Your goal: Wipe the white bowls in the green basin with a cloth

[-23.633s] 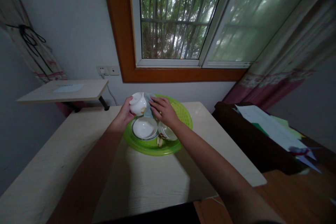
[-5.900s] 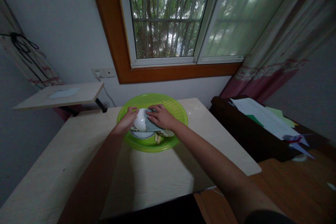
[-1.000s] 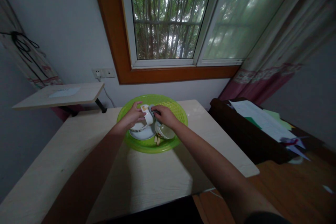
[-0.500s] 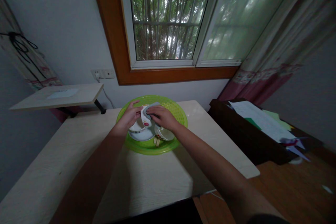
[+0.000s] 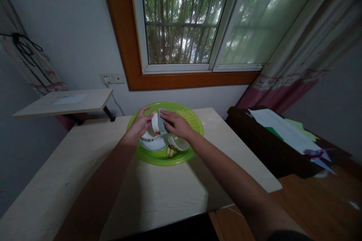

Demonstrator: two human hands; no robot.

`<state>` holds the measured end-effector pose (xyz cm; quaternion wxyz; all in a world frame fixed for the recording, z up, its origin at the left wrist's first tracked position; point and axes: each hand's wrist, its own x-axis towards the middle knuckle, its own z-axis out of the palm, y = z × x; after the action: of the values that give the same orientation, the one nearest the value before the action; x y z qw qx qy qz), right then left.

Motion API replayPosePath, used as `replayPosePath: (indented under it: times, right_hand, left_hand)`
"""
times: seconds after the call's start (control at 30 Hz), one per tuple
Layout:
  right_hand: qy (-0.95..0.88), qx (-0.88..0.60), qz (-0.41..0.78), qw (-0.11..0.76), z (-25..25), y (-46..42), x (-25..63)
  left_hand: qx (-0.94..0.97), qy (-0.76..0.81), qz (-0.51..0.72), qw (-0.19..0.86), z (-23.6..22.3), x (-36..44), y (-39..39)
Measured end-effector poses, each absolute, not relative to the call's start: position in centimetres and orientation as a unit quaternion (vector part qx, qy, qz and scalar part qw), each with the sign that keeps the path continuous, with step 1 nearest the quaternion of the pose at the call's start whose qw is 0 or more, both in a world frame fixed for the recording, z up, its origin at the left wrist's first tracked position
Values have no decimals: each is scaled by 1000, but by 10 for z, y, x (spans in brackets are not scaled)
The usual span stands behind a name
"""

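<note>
While the left hand [image 5: 141, 123] grips a small white bowl [image 5: 154, 123] above the green basket [image 5: 147, 157], the right hand [image 5: 177, 123] presses a cloth [image 5: 162, 123] (greyish, it seems) against it.

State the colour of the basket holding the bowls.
The basket is yellowish green, clearest in the head view.

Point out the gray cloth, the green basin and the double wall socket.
Gray cloth [image 5: 161, 125]: head view, on its face, left of the right hand's fingers.
Green basin [image 5: 166, 163]: head view, on its near rim.
Wall socket [image 5: 118, 78]: head view, on its right-hand plate.
</note>
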<state>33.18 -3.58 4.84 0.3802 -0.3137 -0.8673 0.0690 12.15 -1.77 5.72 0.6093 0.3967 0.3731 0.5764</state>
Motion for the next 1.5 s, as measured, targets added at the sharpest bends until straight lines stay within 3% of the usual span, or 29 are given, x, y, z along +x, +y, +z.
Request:
replayPosePath:
  times: [0.27,0.6,0.97,1.5]
  right_hand:
    - [-910,-215,19,353,58,-48,327]
    - [-890,-305,-10,338,56,-47,324]
    - [-923,-230,-27,308,62,-56,324]
    - [-806,-398,96,428,42,-27,333]
  left_hand:
    - [379,345,600,614,48,114,-7]
    - [413,338,578,617,50,119,-12]
    - [402,364,590,598,58,120,-16]
    - [445,309,585,604,56,121,-20]
